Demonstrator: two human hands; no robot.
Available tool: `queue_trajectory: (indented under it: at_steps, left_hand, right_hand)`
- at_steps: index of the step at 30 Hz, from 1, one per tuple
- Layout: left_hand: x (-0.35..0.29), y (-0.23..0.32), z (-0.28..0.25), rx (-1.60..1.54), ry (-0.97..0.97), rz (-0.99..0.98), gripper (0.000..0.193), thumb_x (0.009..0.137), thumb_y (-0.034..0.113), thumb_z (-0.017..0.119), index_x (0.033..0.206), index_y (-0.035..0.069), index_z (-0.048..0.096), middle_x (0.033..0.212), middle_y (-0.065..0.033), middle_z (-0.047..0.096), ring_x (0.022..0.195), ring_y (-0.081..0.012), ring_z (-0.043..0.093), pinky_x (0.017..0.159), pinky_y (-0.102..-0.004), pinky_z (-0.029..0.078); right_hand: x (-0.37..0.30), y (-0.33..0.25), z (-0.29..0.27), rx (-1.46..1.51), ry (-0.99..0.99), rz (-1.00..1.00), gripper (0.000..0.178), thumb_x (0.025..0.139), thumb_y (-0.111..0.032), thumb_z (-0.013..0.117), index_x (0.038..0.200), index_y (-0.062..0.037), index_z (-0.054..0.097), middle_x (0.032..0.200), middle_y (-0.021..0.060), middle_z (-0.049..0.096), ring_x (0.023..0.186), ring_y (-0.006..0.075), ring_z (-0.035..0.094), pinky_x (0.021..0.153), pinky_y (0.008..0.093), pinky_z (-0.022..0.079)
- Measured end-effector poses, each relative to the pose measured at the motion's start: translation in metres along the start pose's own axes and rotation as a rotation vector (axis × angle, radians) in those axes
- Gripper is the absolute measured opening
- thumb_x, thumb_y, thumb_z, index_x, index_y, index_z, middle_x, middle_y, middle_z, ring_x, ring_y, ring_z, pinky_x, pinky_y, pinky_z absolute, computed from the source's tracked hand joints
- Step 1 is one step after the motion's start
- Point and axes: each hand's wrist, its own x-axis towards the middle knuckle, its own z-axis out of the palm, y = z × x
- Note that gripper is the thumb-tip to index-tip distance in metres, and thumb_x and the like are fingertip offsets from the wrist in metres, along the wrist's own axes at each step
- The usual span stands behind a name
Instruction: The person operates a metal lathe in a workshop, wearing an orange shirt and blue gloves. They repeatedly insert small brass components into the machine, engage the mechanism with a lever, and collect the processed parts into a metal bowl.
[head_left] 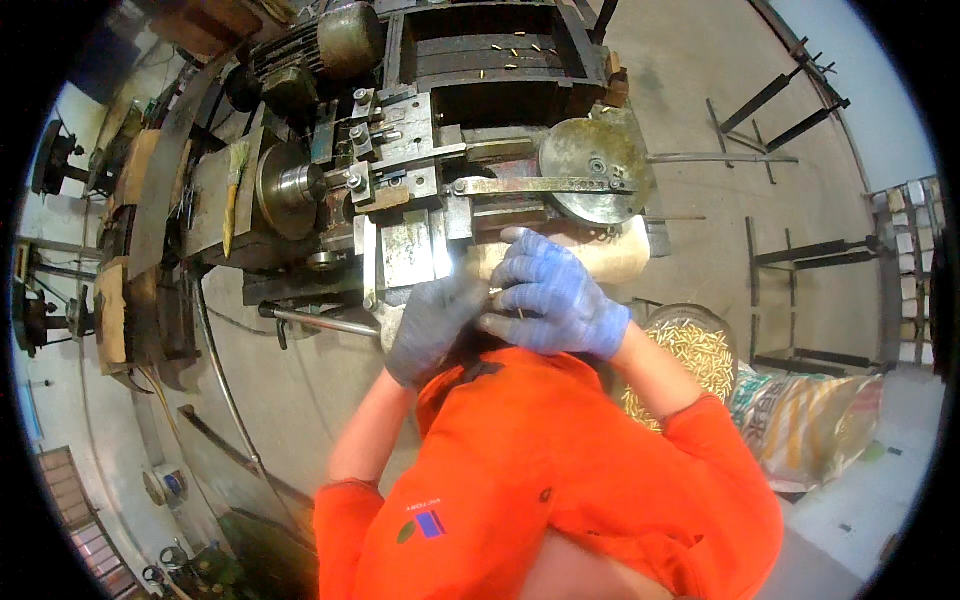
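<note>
My left hand, in a dark grey glove, is close to the front of a machine's metal slide block. Its fingers are smeared by motion. Beside it, my right hand wears a blue glove with darkened fingertips. The right fingers are curled in toward the left hand, and whatever they hold is mostly hidden; only a small sliver shows. Both hands are in front of my orange top. Just to the right of my right forearm is a round container of small brass-coloured pieces.
A round metal disc joins a flat linkage bar on the machine. A chuck-like wheel, a brush and a motor are at the left. A printed sack lies right; metal stands are beyond.
</note>
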Motion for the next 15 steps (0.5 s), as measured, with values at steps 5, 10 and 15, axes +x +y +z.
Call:
queue_trajectory:
  at_steps: [5, 10, 15]
  left_hand:
    - [-0.007, -0.024, -0.003, -0.255, -0.029, 0.06, 0.038, 0.084, 0.025, 0.064, 0.106, -0.004, 0.055, 0.082, -0.0047, 0.06, 0.069, -0.0121, 0.057, 0.061, -0.0225, 0.046]
    - [-0.007, -0.013, 0.014, -0.778, -0.134, 0.001, 0.048, 0.084, 0.025, 0.063, 0.118, -0.004, 0.047, 0.091, -0.0083, 0.061, 0.076, -0.0153, 0.062, 0.067, -0.0256, 0.053]
    - [-0.007, 0.0, 0.019, -0.866, -0.201, -0.009, 0.051, 0.083, 0.025, 0.063, 0.121, -0.003, 0.045, 0.099, -0.0102, 0.061, 0.081, -0.0176, 0.063, 0.07, -0.0271, 0.054]
  right_hand:
    - [-0.006, -0.007, 0.004, 0.25, 0.093, 0.149, 0.025, 0.066, -0.015, 0.076, 0.089, -0.0091, 0.066, 0.104, 0.0116, 0.061, 0.094, 0.03, 0.057, 0.08, 0.0389, 0.046]
    - [-0.012, -0.011, 0.017, 0.277, 0.115, 0.18, 0.036, 0.067, -0.015, 0.075, 0.1, -0.0092, 0.064, 0.109, 0.0127, 0.058, 0.097, 0.0318, 0.056, 0.082, 0.039, 0.045]
    - [-0.007, -0.013, 0.017, 0.227, 0.153, 0.106, 0.039, 0.067, -0.016, 0.075, 0.102, -0.0086, 0.061, 0.106, 0.0132, 0.058, 0.094, 0.0326, 0.056, 0.08, 0.0399, 0.044]
